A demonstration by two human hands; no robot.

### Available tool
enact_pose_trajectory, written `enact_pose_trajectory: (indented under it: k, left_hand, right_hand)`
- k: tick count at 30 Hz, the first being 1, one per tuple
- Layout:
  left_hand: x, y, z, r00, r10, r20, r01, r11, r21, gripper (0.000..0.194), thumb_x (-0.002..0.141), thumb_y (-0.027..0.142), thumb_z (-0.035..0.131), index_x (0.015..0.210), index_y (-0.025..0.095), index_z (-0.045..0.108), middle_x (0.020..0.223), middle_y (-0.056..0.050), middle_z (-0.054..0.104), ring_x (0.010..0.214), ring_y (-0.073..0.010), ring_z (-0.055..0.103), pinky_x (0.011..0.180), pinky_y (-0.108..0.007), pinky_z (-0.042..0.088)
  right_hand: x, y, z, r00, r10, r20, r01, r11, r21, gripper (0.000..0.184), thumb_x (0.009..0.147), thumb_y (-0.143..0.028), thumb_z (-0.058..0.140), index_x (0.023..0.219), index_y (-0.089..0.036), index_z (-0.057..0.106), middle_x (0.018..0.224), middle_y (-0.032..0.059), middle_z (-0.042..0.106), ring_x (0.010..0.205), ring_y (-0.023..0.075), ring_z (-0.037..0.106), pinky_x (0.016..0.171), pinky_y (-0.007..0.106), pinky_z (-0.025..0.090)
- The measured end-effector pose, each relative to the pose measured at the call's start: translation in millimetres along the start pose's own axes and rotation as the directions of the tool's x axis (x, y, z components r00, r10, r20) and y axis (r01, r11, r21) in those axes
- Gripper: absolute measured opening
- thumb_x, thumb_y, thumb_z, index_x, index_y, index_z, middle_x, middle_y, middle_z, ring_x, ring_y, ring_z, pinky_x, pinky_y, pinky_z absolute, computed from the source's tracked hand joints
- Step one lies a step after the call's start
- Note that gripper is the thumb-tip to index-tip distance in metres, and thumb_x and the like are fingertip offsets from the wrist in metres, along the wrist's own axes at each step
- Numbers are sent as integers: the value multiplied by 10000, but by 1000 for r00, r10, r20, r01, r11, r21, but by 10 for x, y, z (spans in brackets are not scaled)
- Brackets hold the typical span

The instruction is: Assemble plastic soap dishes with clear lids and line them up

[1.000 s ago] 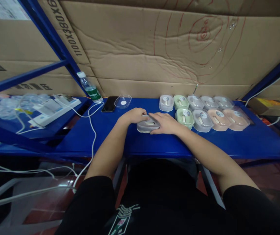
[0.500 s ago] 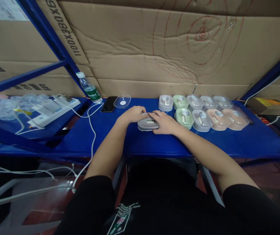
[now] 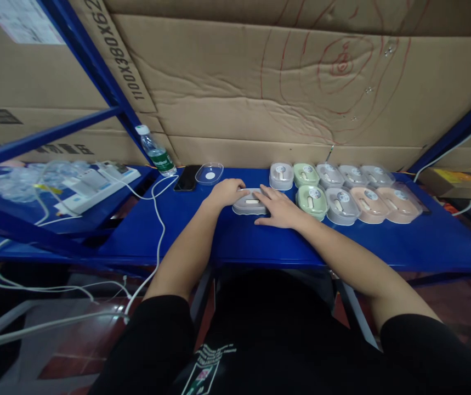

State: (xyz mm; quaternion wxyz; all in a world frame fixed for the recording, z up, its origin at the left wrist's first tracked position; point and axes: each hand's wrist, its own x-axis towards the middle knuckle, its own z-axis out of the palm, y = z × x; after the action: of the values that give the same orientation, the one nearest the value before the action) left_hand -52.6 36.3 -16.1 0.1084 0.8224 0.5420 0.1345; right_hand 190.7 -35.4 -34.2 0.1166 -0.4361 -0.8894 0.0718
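Observation:
A small grey plastic box (image 3: pixel 247 208) with rounded corners lies flat on the blue table between my hands, a pale oblong piece on its top. My left hand (image 3: pixel 227 193) is closed on its left and far side, with the fingertips partly hidden. On the right, my right hand (image 3: pixel 279 209) is open: its fingers rest spread on the box's top and right edge, while the thumb lies apart, toward me. Beyond my left hand sits a clear plastic lid (image 3: pixel 214 171) with a white round sticker.
Two rows of similar boxes in green (image 3: pixel 311 202), grey (image 3: pixel 342 205) and peach (image 3: pixel 369 205) stand close by my right hand. A phone (image 3: pixel 186 179), a water bottle (image 3: pixel 161 159) and a white cable (image 3: pixel 162 219) are at left. Cardboard (image 3: pixel 227 82) walls the table's back.
My right fingers have spread out over the box's top, and the thumb has come away from its near side. More of the top shows now. The view has shifted slightly.

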Motion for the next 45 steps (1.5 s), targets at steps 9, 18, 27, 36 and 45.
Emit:
enact_pose_trajectory:
  k: [9,18,27,36,45]
  left_hand:
    - [-4,-303,-105,872,-397,-284,413,911,-4,498,1030,506,619,1396,181,711,1523,-230,603,1304,-386,679,1117,-483,526]
    - [-42,-427,-219,851,-456,-261,478,878,24,279,1048,348,549,1159,174,735,1339,-243,729,1253,-383,709,1044,-464,536]
    - [-87,-201,-459,832,-372,-411,-16,725,-689,419,1032,620,528,982,207,577,909,-100,809,583,-134,588,599,-261,447]
    - [-107,-7,-368,982,-187,-10,95,542,-835,460,983,612,647,1049,162,710,878,-125,826,432,-68,309,464,-256,245]
    - [-73,-51,-234,975,-108,-196,53,962,-269,574,968,671,619,1204,176,789,1091,-129,819,979,-258,738,855,-335,527]
  right_hand:
    - [10,60,78,998,-55,7,55,998,-11,944,959,-670,718,1719,-206,404,1816,198,295,1675,471,274,1323,682,308]
    - [2,38,-3,996,-66,-53,66,998,10,980,964,-649,719,1751,-219,324,1836,182,246,1702,457,192,1353,688,252]
    - [14,34,-145,946,25,-322,-24,1000,7,1148,943,-455,752,1798,-254,12,1843,169,215,1713,434,164,1364,696,234]
    - [22,149,-180,951,-23,-308,30,999,19,982,995,-420,707,1794,-302,149,1814,138,323,1675,386,320,1340,659,320]
    - [81,109,-28,972,26,-233,5,991,134,849,1076,-473,572,1788,-218,186,1805,200,321,1668,388,339,1319,623,390]
